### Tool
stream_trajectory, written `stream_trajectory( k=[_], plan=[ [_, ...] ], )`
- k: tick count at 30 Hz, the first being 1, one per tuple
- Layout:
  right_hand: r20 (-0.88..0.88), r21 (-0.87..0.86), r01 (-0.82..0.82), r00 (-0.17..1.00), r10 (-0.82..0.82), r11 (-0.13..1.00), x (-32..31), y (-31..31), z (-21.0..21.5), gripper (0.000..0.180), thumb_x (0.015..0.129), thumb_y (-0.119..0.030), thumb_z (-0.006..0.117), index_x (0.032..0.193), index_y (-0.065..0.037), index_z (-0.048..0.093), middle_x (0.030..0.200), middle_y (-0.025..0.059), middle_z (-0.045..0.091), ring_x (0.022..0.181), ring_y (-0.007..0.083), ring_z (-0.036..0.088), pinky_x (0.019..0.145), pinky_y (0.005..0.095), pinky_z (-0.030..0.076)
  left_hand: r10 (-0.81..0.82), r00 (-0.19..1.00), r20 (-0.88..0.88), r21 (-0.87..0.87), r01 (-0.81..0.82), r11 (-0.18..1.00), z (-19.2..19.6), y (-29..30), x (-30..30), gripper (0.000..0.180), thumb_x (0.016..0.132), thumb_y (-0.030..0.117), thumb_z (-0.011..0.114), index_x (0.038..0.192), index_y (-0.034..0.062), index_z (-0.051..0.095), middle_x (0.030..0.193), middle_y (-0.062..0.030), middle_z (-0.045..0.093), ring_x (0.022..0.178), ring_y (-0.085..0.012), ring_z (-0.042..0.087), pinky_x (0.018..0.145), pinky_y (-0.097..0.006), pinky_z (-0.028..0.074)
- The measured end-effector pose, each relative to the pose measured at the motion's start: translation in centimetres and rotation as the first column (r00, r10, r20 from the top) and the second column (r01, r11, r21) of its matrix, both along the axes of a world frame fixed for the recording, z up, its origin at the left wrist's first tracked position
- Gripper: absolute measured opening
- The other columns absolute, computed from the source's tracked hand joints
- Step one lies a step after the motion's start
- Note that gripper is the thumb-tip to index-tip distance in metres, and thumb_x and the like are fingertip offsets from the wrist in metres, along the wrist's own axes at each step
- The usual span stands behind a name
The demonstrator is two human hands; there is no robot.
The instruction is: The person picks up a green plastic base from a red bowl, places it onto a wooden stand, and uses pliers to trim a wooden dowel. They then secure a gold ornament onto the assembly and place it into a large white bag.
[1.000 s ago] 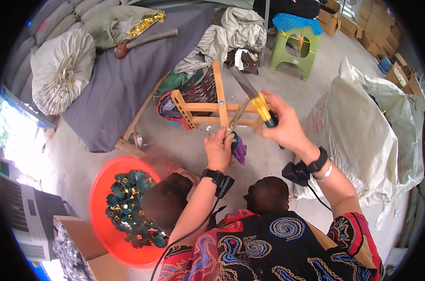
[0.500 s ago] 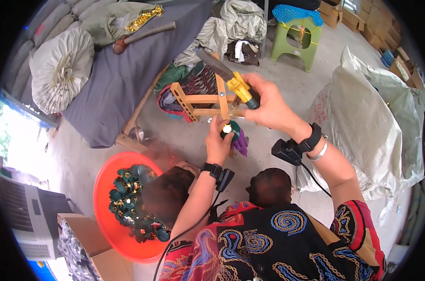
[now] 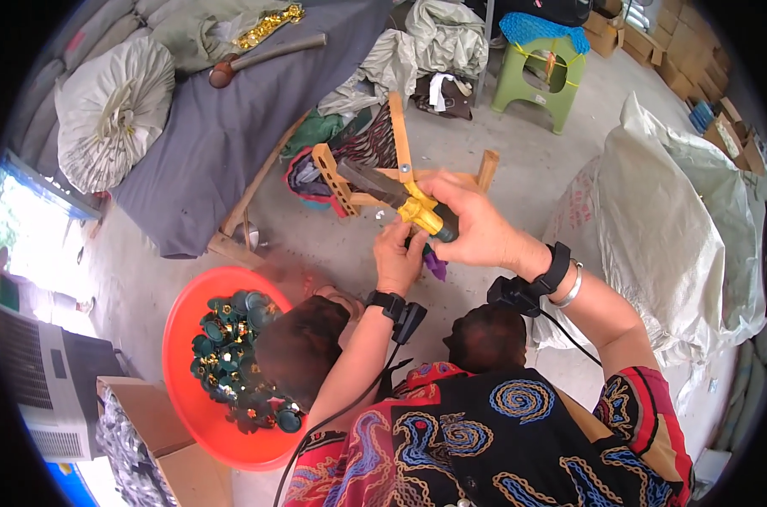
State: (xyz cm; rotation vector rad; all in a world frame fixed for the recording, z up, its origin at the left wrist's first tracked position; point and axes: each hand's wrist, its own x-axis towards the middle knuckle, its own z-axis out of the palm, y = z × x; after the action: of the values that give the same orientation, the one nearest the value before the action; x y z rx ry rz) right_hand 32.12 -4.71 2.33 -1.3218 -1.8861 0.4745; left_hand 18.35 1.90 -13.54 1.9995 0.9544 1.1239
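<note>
My right hand (image 3: 485, 224) is closed around a tool with a dark flat blade (image 3: 373, 182) and a yellow and dark-green handle. The blade points up and left, toward the wooden frame. Just below the yellow part, my left hand (image 3: 397, 260) is closed in a pinch. Its fingertips hold a dark green piece that the tool now mostly hides. Purple cloth (image 3: 435, 266) shows below the hands. Behind the tool stands a low wooden frame (image 3: 402, 135), with patterned cloth beside it.
An orange basin (image 3: 180, 380) of dark green and gold pieces stands at lower left, beside a cardboard box (image 3: 147, 414). A large white sack (image 3: 654, 220) is at right. A green stool (image 3: 535, 84) stands behind; a hammer (image 3: 269, 61) lies on the grey-covered surface.
The tool in my right hand has come down and left, and its yellow part now covers the green piece at my left fingertips. My left hand stays nearly in place.
</note>
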Motion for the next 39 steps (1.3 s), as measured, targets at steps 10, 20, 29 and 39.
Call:
stream_trajectory(
  k=[10,20,29,39],
  plan=[
    [0.002,0.404,0.324,0.935,-0.355,0.855,2.4,-1.8,6.5,0.063,0.063,0.0,0.061,0.123,0.001,0.045,0.107,0.0144,0.057,0.092,0.0273,0.061,0.082,0.033,0.047,0.071,0.995,0.075,0.078,-0.077,0.994,0.2,0.3,0.8,0.024,0.077,0.017,0.067,0.097,0.0046,0.063,0.098,-0.0157,0.064,0.101,-0.0304,0.058,0.083,-0.039,0.043],
    [0.066,0.234,0.076,0.993,-0.094,0.969,0.4,-2.2,2.1,0.05,0.062,-0.008,0.068,0.109,-0.001,0.052,0.111,0.0187,0.05,0.096,0.033,0.055,0.076,0.035,0.048,0.094,0.994,-0.056,0.124,-0.087,0.989,0.3,-1.1,0.1,0.021,0.074,0.013,0.068,0.092,0.0057,0.062,0.093,-0.0136,0.063,0.092,-0.0305,0.058,0.076,-0.039,0.045],
    [-0.381,0.061,0.22,0.907,-0.181,0.974,2.2,-2.1,-0.7,0.052,0.06,-0.004,0.063,0.11,0.0,0.051,0.096,0.0066,0.058,0.087,0.0164,0.055,0.079,0.0277,0.044,0.046,0.998,-0.049,-0.011,-0.047,0.999,3.1,-0.1,0.9,0.023,0.071,0.01,0.067,0.093,0.0069,0.065,0.09,-0.018,0.063,0.076,-0.0356,0.061,0.067,-0.041,0.049],
    [-0.516,0.038,0.563,0.719,-0.466,0.825,7.9,-3.1,-4.2,0.046,0.061,-0.003,0.066,0.106,-0.001,0.055,0.09,0.0032,0.059,0.087,0.0132,0.053,0.079,0.0273,0.044,-0.537,0.743,0.399,0.016,0.58,0.815,29.1,-4.1,12.4,0.021,0.085,0.014,0.058,0.1,0.0,0.061,0.091,-0.0045,0.064,0.081,-0.0084,0.059,0.068,-0.024,0.049]
  ],
)
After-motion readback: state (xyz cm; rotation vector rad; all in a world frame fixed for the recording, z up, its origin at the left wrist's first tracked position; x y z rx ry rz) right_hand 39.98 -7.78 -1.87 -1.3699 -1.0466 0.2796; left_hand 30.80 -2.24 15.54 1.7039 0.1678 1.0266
